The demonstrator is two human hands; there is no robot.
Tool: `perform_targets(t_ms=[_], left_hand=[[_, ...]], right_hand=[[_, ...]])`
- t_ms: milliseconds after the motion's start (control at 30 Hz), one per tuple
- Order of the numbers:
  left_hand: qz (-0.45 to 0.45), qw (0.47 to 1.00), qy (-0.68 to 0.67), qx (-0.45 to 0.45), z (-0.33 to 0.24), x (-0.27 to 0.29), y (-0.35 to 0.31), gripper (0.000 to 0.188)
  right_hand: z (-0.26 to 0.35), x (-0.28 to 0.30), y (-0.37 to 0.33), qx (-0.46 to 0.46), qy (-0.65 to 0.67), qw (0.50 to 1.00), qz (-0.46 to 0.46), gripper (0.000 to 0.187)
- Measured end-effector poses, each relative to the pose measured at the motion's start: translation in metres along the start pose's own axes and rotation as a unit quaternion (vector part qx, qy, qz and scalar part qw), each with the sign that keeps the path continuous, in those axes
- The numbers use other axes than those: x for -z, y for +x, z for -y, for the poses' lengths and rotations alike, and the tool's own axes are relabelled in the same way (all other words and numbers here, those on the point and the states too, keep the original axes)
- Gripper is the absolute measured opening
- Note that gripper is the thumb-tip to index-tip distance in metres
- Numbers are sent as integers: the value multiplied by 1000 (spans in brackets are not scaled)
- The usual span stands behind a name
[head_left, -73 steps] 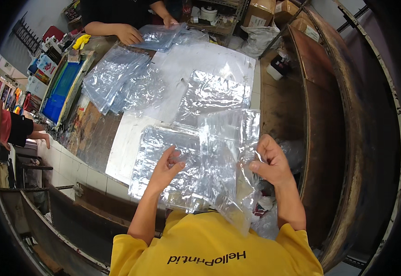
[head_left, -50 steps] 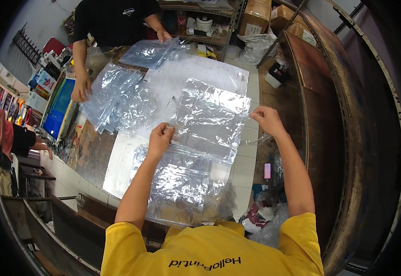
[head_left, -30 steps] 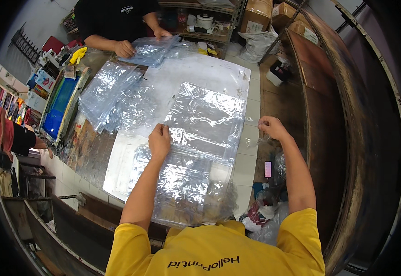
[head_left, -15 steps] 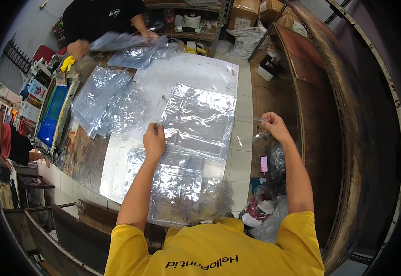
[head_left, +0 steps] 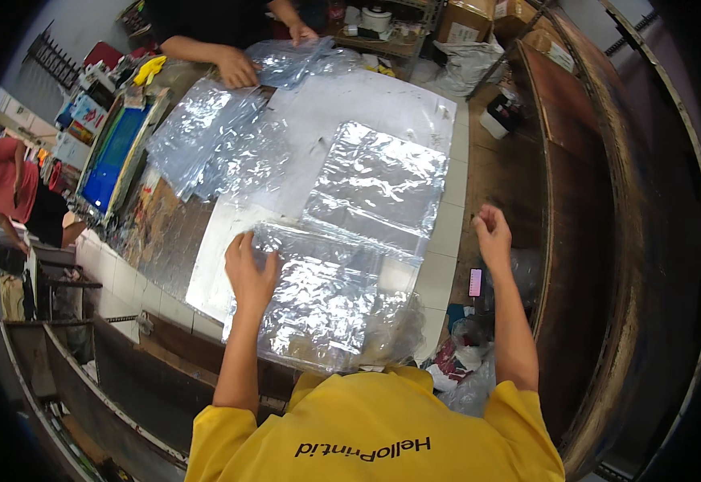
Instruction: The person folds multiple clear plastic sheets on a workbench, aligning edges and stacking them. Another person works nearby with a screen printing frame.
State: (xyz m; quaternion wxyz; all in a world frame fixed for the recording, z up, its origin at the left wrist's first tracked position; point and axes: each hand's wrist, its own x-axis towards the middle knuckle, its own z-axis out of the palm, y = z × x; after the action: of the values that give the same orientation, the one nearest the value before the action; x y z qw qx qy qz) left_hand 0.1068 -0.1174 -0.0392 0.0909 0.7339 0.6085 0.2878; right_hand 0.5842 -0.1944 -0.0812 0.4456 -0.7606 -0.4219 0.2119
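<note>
Our left hand [head_left: 252, 273], fingers parted, at edge of near clear sleeves [head_left: 318, 293] on tabletop [head_left: 166, 237]; right hand [head_left: 493, 239] well apart, grip unclear. We seem between grasps; next likely calls for light edge pinch.

Clear, wrinkled plastic sleeves [head_left: 318, 289] lie flat on a white surface [head_left: 212, 255].

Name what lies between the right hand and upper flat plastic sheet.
Head view: from the plastic sheet, pale floor tiles, then some brown surface, then the right hand.
</note>
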Motion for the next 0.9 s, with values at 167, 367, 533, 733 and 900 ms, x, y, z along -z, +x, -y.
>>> perform_targets(t_ms=[167,367,533,733,900], left_hand=[[7,993,91,71,36,26,-70,54],[-14,995,66,67,31,34,-75,41],[-33,996,63,57,30,33,-76,38],[-60,995,39,65,31,33,-77,35],[-29,995,46,81,31,39,-76,38]], right_hand=[[82,-42,-107,-35,43,976,212,29],[127,-76,-173,131,-152,954,224,37],[134,-91,-185,214,-219,939,157,43],[129,-93,-174,200,-169,940,217,36],[148,-84,-182,90,-25,956,280,27]])
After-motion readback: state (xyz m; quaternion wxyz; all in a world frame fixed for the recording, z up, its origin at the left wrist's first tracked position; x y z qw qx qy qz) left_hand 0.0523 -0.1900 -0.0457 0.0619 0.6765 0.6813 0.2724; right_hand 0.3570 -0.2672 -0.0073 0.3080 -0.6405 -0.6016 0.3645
